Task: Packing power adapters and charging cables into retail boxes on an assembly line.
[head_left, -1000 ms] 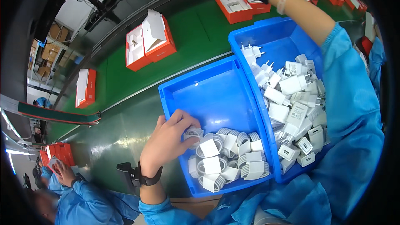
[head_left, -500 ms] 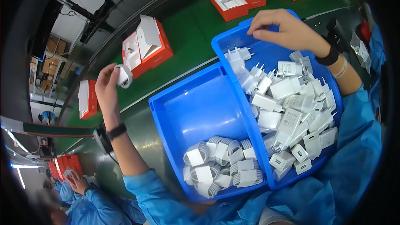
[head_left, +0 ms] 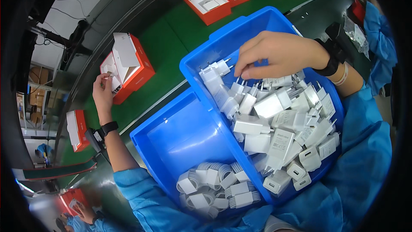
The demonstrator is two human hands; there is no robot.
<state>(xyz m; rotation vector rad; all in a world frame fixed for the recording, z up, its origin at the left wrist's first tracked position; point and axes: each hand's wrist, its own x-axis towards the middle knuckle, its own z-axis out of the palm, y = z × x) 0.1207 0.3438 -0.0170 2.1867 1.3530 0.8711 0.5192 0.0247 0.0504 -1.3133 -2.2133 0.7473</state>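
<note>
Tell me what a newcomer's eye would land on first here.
Probably the right blue bin, heaped with white chargers, with the right grip over its far part. Next comes the left blue bin, with coiled white cables at its near end. Then the open orange-red box on the green belt, at left, with the left grip beside it.

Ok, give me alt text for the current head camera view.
A person's left hand is at an open orange-red box on a green surface, while the right hand is over white plug adapters in a blue bin. A second blue bin alongside holds coiled white cables.
</note>
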